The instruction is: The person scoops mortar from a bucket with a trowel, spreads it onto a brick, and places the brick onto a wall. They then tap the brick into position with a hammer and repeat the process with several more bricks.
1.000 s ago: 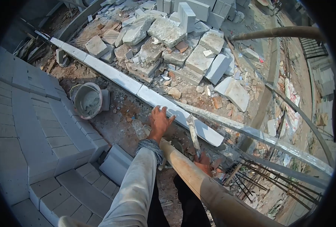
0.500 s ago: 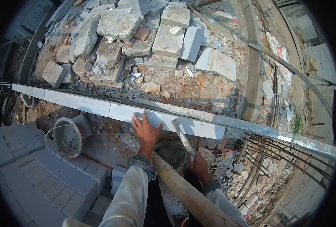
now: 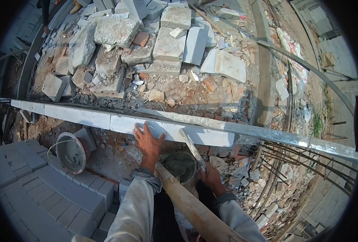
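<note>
My left hand lies with its fingers spread on a white block in a row of long, light blocks. Closed around a pale, narrow hand tool, my right hand is a little lower and to the right. The tool's far end overlaps the block's front face, and its grip is partly hidden in my fist. Between my hands a dark tub holds wet grey mortar. A long metal straightedge bar runs along the back edge of the block row.
A thick pole slants between my arms. To the left stand a second mortar bucket and stacked grey blocks. Rubble and broken slabs lie beyond the row. Rusty rebar juts out at right. Another person's leg shows top left.
The view has shifted slightly, so the scene sits a little further left and up. Another person's leg has come into view top left. My hands keep almost the same places on the block.
</note>
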Motion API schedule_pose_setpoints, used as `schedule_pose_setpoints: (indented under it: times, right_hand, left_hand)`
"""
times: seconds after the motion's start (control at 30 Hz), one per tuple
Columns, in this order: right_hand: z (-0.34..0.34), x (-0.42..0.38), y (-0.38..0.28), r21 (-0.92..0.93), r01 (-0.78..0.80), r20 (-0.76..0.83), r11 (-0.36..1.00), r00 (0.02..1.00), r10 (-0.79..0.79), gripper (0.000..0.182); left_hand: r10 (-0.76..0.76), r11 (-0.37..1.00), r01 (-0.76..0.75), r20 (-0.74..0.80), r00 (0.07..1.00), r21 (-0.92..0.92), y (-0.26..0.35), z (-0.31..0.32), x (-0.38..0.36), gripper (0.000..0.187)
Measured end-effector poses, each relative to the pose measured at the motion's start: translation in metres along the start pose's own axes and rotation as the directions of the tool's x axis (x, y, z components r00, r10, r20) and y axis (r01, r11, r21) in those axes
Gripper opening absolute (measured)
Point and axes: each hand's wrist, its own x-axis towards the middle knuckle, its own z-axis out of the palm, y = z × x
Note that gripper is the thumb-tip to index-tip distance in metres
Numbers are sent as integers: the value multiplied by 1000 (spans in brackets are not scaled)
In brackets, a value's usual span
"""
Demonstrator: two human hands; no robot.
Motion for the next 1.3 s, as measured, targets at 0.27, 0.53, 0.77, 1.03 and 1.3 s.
schedule_pose_setpoints:
  times: [0.27,0.53,0.77,1.03,1.3]
  right_hand:
    - [0,-2,14,-26,-59,64,998,996,61,34]
    - [2,-5,4,-3,10,-9,1000,1000,-10,33]
    - [-4,-6,-9,19,83,-65,996,995,-82,34]
    - [2,5,-5,-43,83,-5,996,997,-83,36]
    - [-1,5,-3,-4,46,47,999,998,-46,34]
  left_hand:
    - [11,1000,-11,-2,1000,-20,-2,5,-2,100]
    - [46,997,-47,-32,998,-54,-9,13,3,100]
    - [66,997,-69,-51,996,-44,-8,12,1,102]
    - [72,996,-75,-56,996,-50,-10,15,3,101]
    - [100,995,-101,-73,992,-6,-28,8,1,92]
